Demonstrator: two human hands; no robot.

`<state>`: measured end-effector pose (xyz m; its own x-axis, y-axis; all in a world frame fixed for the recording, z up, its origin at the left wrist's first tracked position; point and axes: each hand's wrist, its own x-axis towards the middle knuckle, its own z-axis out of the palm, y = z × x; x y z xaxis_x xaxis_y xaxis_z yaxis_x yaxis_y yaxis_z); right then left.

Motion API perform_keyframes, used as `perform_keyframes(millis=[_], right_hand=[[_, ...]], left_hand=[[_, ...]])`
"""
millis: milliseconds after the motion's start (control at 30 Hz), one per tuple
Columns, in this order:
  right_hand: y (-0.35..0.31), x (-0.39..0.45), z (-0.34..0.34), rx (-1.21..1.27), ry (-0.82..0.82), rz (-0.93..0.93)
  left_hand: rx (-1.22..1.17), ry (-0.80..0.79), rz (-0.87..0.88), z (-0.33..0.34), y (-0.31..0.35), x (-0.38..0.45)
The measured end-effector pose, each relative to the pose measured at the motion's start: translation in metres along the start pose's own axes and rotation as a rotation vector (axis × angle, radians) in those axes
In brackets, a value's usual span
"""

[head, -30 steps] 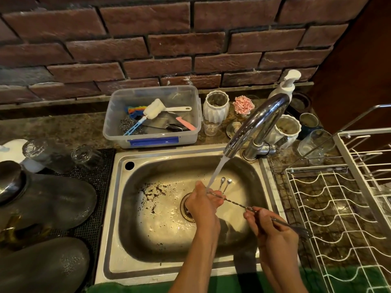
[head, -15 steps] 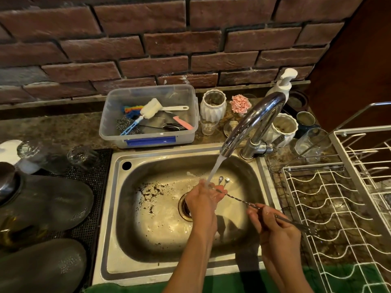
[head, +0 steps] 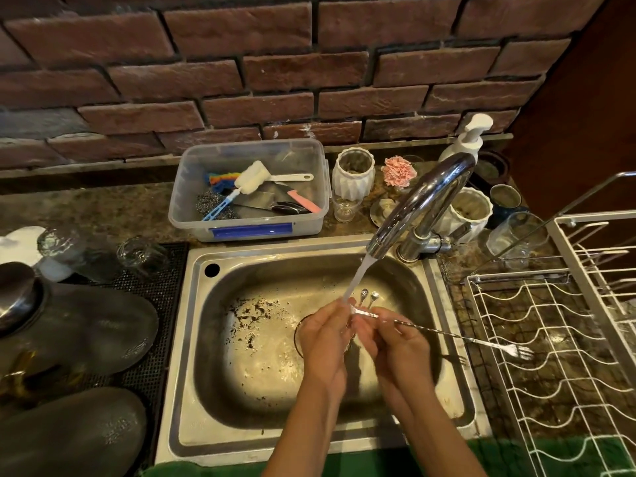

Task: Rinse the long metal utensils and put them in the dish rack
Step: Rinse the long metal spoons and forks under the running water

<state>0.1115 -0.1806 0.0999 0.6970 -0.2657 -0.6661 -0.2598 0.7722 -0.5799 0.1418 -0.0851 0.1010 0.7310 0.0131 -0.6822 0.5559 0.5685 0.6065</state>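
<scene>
A long twisted metal bar fork lies across both hands over the steel sink. Its pronged end sticks out right, above the edge of the white wire dish rack. My left hand pinches the fork's left end under the water stream from the chrome tap. My right hand grips the shaft just beside the left hand. Two more small metal utensil ends lean inside the sink behind my hands.
A clear plastic tub with brushes and scrubbers stands behind the sink. White ribbed cups, glasses and a soap pump crowd around the tap. Upturned glasses and dark dishes rest on a black mat at the left.
My right hand has slid left along the fork's shaft until it meets my left hand. More of the pronged end now shows over the rack's edge.
</scene>
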Motion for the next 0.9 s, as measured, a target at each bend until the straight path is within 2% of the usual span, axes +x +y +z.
perform_keyframes(millis=[67,167,300,400,500,567,700,767,900], right_hand=[[0.013,0.003,0.018,-0.014,-0.052,0.063],[0.022,0.007,0.035,-0.062,-0.103,0.100],[0.012,0.020,0.038,0.022,0.015,0.064],[0.029,0.018,0.049,-0.061,0.047,0.052],[0.052,0.008,0.058,-0.189,-0.051,0.107],[0.043,0.010,0.055,-0.201,-0.060,0.086],[0.009,0.026,0.040,-0.027,0.083,-0.018],[0.013,0.024,0.040,-0.064,0.103,-0.031],[0.030,0.012,0.044,-0.295,-0.028,-0.011]], left_hand=[[0.025,0.026,-0.005,-0.005,0.006,-0.001],[0.056,0.162,0.050,-0.020,0.022,0.003],[-0.083,0.308,0.110,-0.049,0.045,0.012],[-0.096,0.314,0.087,-0.050,0.038,0.008],[-0.038,0.342,0.051,-0.045,0.026,0.004],[-0.079,0.360,0.050,-0.053,0.034,0.005],[-0.116,0.474,0.136,-0.082,0.057,0.010],[-0.130,0.469,0.130,-0.080,0.051,0.009],[-0.150,0.462,0.078,-0.077,0.038,0.006]])
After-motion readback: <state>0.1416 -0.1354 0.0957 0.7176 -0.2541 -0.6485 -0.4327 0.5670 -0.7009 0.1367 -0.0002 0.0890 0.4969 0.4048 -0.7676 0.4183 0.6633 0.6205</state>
